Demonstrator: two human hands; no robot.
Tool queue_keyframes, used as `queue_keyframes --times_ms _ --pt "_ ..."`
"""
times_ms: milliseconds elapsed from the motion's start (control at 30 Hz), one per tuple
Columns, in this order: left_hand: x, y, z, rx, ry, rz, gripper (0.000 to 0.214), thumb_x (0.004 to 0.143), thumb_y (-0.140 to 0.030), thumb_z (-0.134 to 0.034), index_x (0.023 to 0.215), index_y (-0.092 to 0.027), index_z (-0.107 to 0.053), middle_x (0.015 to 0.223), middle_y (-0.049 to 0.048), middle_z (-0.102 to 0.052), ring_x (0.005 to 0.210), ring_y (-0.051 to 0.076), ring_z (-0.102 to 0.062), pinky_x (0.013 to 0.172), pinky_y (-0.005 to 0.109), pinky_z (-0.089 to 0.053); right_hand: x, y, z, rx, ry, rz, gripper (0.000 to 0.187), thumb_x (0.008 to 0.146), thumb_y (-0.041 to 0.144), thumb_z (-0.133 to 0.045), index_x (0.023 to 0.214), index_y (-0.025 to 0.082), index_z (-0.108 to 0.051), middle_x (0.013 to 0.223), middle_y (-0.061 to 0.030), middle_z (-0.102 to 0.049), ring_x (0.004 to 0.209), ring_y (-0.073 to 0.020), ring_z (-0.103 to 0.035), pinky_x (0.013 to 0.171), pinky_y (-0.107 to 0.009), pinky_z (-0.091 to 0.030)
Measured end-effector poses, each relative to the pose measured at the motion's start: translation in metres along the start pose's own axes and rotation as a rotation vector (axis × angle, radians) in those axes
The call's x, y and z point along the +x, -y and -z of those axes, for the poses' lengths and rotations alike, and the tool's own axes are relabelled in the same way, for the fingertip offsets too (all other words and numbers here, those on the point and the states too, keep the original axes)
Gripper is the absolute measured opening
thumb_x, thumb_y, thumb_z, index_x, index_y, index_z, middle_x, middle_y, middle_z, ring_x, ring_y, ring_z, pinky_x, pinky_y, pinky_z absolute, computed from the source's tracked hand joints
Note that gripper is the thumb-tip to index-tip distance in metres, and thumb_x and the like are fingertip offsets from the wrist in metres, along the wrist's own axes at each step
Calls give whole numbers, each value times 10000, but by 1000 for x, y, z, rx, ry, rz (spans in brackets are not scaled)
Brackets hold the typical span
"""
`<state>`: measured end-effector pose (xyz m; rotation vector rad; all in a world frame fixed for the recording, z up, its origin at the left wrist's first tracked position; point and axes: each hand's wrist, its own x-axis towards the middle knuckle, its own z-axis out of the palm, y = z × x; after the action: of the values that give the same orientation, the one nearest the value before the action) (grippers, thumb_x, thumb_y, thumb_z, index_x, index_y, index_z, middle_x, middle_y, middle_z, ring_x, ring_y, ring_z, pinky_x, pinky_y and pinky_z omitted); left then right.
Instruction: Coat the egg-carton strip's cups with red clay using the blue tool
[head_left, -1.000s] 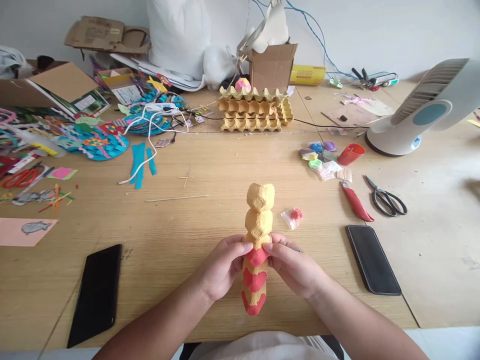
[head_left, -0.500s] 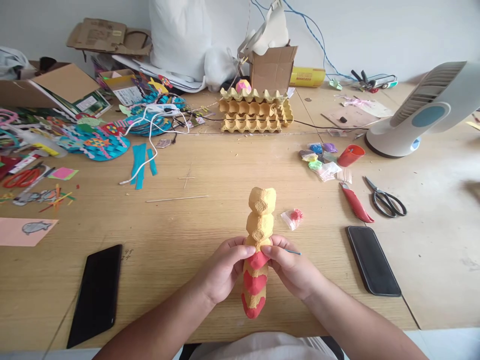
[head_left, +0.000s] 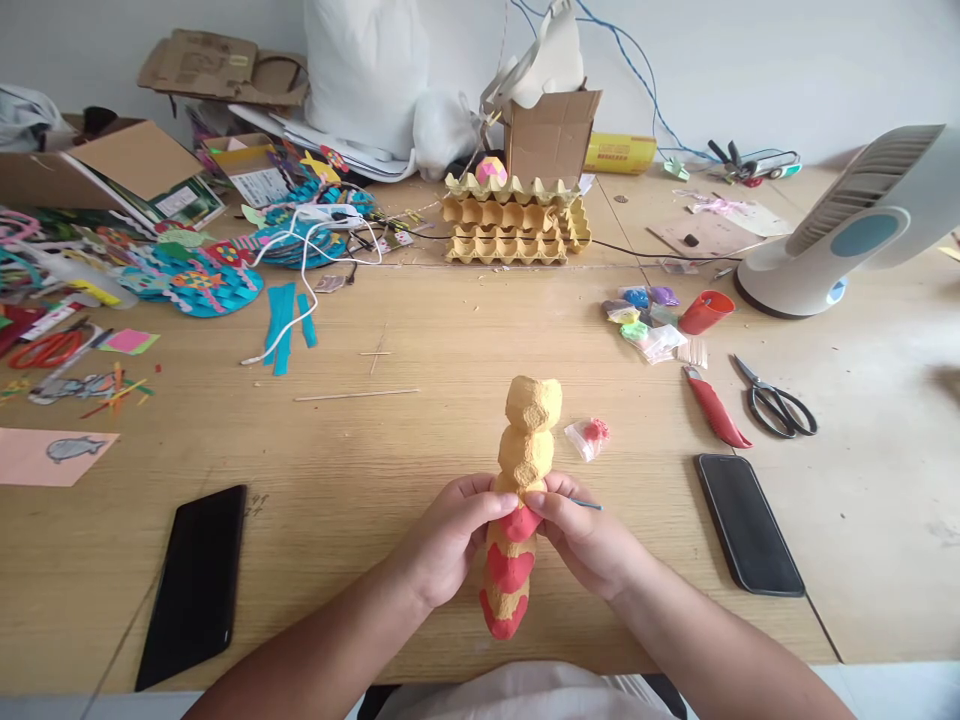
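Both my hands grip a strip of egg carton (head_left: pixel 526 455), a row of yellowish bumps held lengthwise in front of me. Red clay (head_left: pixel 511 568) covers parts of the bumps at its near end. My left hand (head_left: pixel 457 532) pinches the strip's left edge, its thumb against the red patch near the middle. On the opposite edge, my right hand (head_left: pixel 581 530) presses its thumb beside the same patch. A thin blue-grey stick (head_left: pixel 586 504) pokes out from the right hand's fingers. Just beyond lies a small clear bag with red clay (head_left: pixel 592 436). Fingers under the strip are hidden.
To the right lie a phone (head_left: pixel 748 524), scissors (head_left: pixel 780 400), a red-handled cutter (head_left: pixel 716 408), a red cup (head_left: pixel 706 312) and a fan (head_left: pixel 832 235). A dark tablet (head_left: pixel 193 585) is at left. Egg trays (head_left: pixel 506 245) stand at the back; a thin stick (head_left: pixel 356 395) lies mid-table.
The strip's far end has tilted slightly to the right. Both hands keep their hold, the thumbs nearly in the same place. The whole view has shifted a little.
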<state>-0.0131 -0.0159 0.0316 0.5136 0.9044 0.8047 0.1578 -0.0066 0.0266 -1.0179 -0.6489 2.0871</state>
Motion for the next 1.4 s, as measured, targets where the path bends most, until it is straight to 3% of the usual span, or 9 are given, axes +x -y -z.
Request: queue_keyframes --times_ms 133,300,533,667,800,1000,1233,1400 --pt "0 0 1 27 25 19 318 769 -460 -790 796 -152 -714 675 25 -543 630 140 -447 596 276 -335 -1 2 0 -1 11 -11 344 656 444 -914 717 180 -701 687 17 -667 712 -154 -564 757 -319 -390" --pt "2 2 1 5 61 -24 362 841 -507 -715 780 -150 -702 714 45 -599 663 153 -499 628 282 -375 -1 4 -1 20 -9 -58 333 657 425 -907 722 184 -687 702 10 -670 715 -165 -575 748 -319 -397" --pt "6 3 3 -57 33 3 249 737 -362 -816 847 -153 -737 716 28 -627 671 152 -532 647 274 -415 -3 9 0 -8 13 -39 304 744 467 -839 793 194 -715 757 -9 -678 757 -181 -579 762 -320 -403" --pt "7 3 3 -75 14 23 253 718 -352 -817 859 -152 -751 743 39 -655 669 161 -552 628 278 -421 -4 10 -2 -62 11 5 277 717 392 -870 857 194 -738 807 -17 -697 823 -196 -599 813 -329 -420" --pt "6 3 1 -21 -2 -7 242 776 -361 -803 895 -154 -760 800 47 -680 735 165 -576 678 268 -424 -3 8 -3 -55 -9 20 267 689 347 -889 822 191 -718 765 -2 -678 782 -183 -593 781 -318 -420" --pt "3 0 0 -28 85 -55 327 916 -465 -658 889 -155 -758 812 67 -697 766 182 -585 701 277 -443 -2 10 -1 -19 5 -36 228 687 310 -841 806 197 -682 751 4 -659 757 -178 -566 762 -318 -406" --pt "2 0 2 -3 -17 -42 274 892 -418 -711 910 -152 -778 818 72 -726 730 166 -599 678 265 -458 -1 10 -1 24 63 -61 285 767 438 -752 914 203 -686 895 -38 -688 863 -229 -595 827 -366 -419" --pt "2 3 0 1 7 -66 270 881 -418 -732 883 -152 -779 808 73 -739 747 171 -621 698 268 -465 -1 6 -1 21 -22 -39 207 706 325 -805 826 210 -682 770 -1 -647 760 -188 -561 750 -319 -405"
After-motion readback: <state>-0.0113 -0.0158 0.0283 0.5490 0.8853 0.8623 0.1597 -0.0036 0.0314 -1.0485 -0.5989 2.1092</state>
